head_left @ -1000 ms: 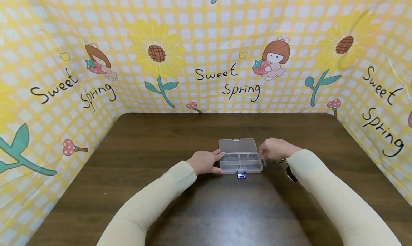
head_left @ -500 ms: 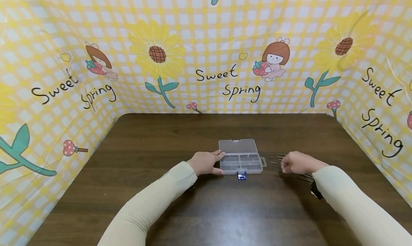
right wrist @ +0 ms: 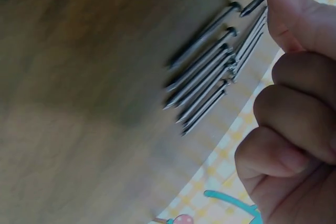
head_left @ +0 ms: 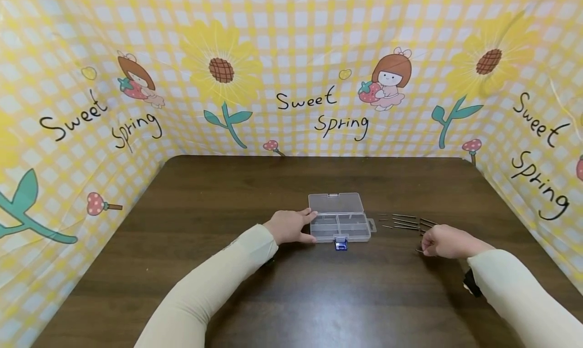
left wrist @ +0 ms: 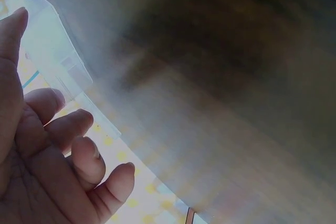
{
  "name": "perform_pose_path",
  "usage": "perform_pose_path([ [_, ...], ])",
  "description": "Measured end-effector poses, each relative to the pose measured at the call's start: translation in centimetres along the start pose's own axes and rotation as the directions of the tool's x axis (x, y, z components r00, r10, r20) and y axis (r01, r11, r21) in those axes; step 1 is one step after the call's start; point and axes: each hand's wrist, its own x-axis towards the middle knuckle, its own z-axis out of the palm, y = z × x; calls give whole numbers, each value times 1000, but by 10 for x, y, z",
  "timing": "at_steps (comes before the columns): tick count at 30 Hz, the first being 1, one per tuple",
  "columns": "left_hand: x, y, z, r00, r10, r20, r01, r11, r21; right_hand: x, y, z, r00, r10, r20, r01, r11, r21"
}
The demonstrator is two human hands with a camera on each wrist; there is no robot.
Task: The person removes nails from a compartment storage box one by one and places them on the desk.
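Note:
A clear plastic compartment box [head_left: 363, 235] lies on the table with its lid [head_left: 334, 203] open towards the back and a blue latch [head_left: 341, 245] at its front. My left hand [head_left: 288, 226] rests at the box's left side, thumb and fingers spread; in the left wrist view its fingers [left wrist: 73, 127] are loosely bent. To the right, my right hand [head_left: 448, 242] pinches a nail [right wrist: 254, 3] between thumb and index finger, the other fingers curled in. More nails [right wrist: 202, 74] lie beside it in slanting rows, their heads towards the hand.
Smaller nails [head_left: 405, 222] lie between the right hand and the box, the thinnest ones [head_left: 386, 226] near its hang tab [head_left: 372, 225]. The dark wooden table [head_left: 255, 181] ends at a yellow checked cloth [head_left: 305, 49] at the back and sides.
My right hand has moved from the box's right edge rightwards and nearer, past the smaller nails, and now pinches a nail. The left hand has stayed at the box.

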Motion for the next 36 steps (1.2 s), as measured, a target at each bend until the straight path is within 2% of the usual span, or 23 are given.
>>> perform_pose_path([
  [7,-2,3,1,1000,-3,11,3,1000,-1,-12,8,6,1000,19,-13,-20,999,-38],
  [14,0,2,-1,1000,-20,23,17,992,128,-13,11,6,997,63,-38,-66,996,-67],
  [18,0,1,1,1000,-19,18,15,986,165,-11,11,8,996,78,-50,-82,993,-85],
  [28,-1,-3,8,1000,2,-26,2,985,173,-8,9,10,990,100,-95,-113,983,-145],
  [36,-4,-3,2,1000,6,-27,-2,987,162,-9,11,2,990,112,-89,-124,983,-139],
])
